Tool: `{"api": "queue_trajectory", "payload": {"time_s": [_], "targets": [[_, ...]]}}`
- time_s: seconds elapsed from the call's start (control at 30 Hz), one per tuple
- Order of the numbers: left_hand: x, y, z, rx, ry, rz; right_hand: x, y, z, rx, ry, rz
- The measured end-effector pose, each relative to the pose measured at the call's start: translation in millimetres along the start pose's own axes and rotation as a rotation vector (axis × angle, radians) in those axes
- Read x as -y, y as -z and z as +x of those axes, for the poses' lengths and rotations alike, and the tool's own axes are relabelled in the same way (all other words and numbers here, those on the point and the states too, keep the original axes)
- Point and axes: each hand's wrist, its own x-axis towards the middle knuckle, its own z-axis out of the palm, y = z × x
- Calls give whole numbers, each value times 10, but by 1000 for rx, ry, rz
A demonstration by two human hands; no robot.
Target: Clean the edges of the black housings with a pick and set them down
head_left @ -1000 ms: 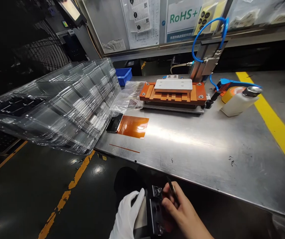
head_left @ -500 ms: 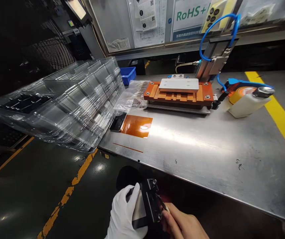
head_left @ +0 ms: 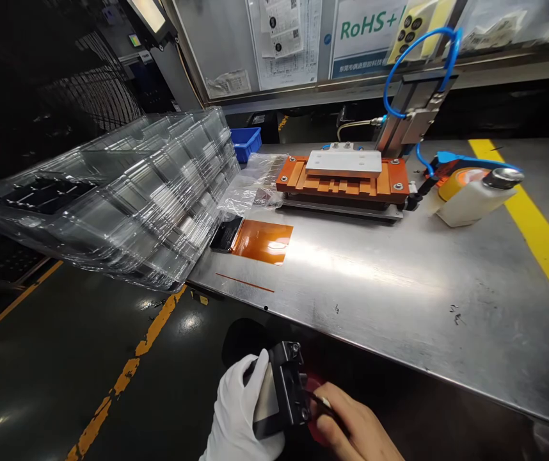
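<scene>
I hold a black block [head_left: 290,390] clamped in my left hand [head_left: 233,410], a thin tool [head_left: 321,403] in my right hand [head_left: 358,424]. Clear trays [head_left: 169,198] overhang the table [head_left: 375,294].

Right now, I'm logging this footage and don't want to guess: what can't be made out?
All in the head view:
- Gloved left hand: some fingers are hidden by the black block it holds.
- Dark tool in the bare right hand: its tip is lost against the dark block; the fingers cover part of its handle.
- Right forearm: cut off by the bottom edge.
- Wall sheets: fine print too small to read.
</scene>
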Motion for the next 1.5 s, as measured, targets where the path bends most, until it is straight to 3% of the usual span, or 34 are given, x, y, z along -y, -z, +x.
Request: {"api": "queue_trajectory", "payload": {"time_s": [0.1,0.2,0.27,0.3,0.43,0.57,0.67,0.8,1.13,1.37,1.5], "targets": [[11,-35,-1,16,-4,37,-67,-63,56,-79,14,-42],[27,-32,-8,41,-40,79,-100,-91,75,-233,166,-255],[49,4,7,55,-76,105,-117,-86,56,-243,213,-311],[65,31,26,62,-91,116,-125,-78,39,-215,173,-268],[162,155,166,161,-96,162,-135,-43,-32,-142,-204,105],[260,236,315,368,-105,279,-145,-121,-16,70,-338,255],[288,251,359,456,-162,375,-155,-244,40,165,-434,320],[283,238,357,490,-202,429,-157,-346,96,141,-520,313],[215,246,394,508,-230,447,-236,-417,76,86,-514,309],[150,194,418,493,-280,526,-310,-615,90,52,-675,771],[137,199,438,540,-250,495,-291,-536,72,50,-747,1013]]}}
